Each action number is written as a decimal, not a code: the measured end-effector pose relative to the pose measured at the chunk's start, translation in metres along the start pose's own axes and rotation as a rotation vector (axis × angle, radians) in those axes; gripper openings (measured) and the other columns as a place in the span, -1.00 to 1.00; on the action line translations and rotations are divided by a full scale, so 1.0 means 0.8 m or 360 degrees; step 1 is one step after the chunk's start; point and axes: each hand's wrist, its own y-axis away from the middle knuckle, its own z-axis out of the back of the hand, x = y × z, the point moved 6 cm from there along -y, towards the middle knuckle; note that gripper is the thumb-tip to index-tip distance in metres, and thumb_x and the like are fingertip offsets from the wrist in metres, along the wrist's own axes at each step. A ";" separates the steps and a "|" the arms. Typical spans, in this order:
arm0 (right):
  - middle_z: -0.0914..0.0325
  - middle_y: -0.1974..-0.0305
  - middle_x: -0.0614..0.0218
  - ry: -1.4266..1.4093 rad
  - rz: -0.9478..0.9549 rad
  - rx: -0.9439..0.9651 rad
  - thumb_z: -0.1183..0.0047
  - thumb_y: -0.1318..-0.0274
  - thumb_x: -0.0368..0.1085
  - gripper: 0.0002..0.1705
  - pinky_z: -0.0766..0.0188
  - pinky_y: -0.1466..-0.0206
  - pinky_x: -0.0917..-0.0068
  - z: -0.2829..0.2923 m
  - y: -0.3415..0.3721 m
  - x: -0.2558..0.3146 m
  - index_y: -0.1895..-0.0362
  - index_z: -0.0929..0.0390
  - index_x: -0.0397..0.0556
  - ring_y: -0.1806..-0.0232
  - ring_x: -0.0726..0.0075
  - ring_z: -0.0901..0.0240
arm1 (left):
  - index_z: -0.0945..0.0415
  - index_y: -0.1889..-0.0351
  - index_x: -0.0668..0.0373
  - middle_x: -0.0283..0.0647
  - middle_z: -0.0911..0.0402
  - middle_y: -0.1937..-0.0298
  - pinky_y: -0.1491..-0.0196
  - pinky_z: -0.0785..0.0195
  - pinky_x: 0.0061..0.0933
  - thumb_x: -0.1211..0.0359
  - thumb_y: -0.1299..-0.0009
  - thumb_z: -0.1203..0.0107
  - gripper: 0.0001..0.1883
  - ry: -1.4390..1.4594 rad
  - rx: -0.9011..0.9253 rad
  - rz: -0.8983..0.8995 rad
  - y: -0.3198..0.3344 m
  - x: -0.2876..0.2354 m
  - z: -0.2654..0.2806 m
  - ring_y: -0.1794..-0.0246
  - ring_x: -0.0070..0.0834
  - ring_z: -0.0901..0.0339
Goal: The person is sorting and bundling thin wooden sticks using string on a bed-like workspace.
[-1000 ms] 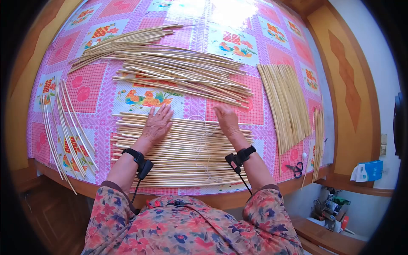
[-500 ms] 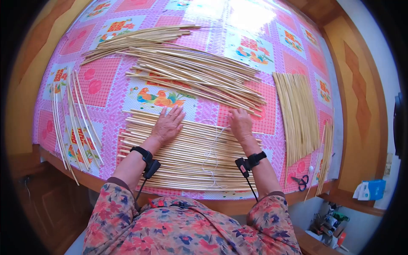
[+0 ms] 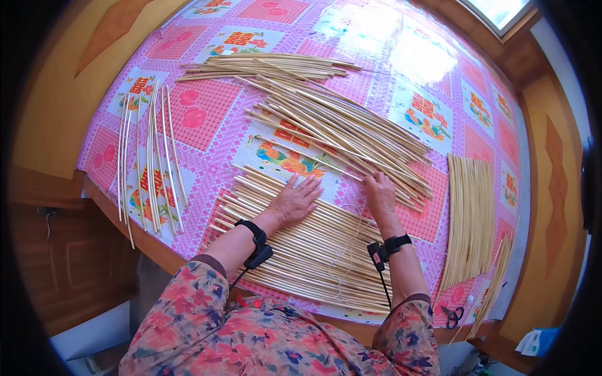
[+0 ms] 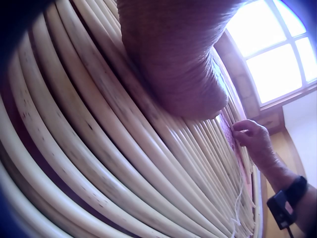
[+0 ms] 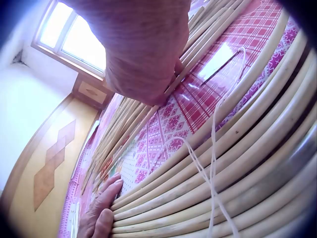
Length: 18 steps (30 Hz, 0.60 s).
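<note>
My left hand [image 3: 296, 202] rests with extended fingers on the upper left of a row of pale stalks [image 3: 295, 250] laid side by side. White thread [image 3: 343, 250] crosses this row near its right part. Beyond the row, my right hand [image 3: 380, 191] pinches the end of a thin stalk [image 3: 313, 156] at the near edge of a loose pile of stalks [image 3: 357, 128]. In the right wrist view, a needle [image 5: 220, 68] with thread through it lies on the checked tablecloth [image 5: 163, 124], between the row and the pile. The palm hides part of the right fingers there.
Another bundle of stalks [image 3: 269, 66] lies at the back, and several thin sticks [image 3: 153, 163] at the left. A flat panel of stalks [image 3: 467, 219] is on the right. Near it are scissors [image 3: 453, 316], a small white ball [image 3: 470, 299] and a narrow bundle [image 3: 492, 285].
The head view has swung left, so the table sits further right in it. My right hand has moved from the row's upper edge to the loose pile and pinches a stalk. The left hand stays on the row.
</note>
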 end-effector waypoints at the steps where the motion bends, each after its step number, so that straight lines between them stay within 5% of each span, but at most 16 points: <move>1: -0.32 0.43 0.30 -0.0006 0.0005 -0.0003 0.05 0.19 -0.38 -0.93 -0.26 0.29 0.31 -0.001 0.000 0.001 0.49 -0.43 0.05 0.33 0.18 -0.31 | -0.19 -0.18 0.14 -0.16 -0.09 -0.30 -0.31 0.37 -0.06 0.17 -0.31 0.20 -0.51 0.0010 0.0000 -0.0009 0.000 0.000 0.000 -0.34 -0.33 0.04; 18: -0.37 0.37 0.30 -0.0149 0.0035 -0.0036 0.06 0.20 -0.40 -0.89 -0.28 0.29 0.31 0.013 -0.002 0.008 0.45 -0.40 -0.01 0.27 0.18 -0.34 | -0.22 -0.15 0.15 -0.17 -0.09 -0.30 -0.32 0.40 -0.07 0.19 -0.29 0.16 -0.52 0.0063 -0.0027 0.0005 -0.002 -0.002 0.006 -0.35 -0.34 0.08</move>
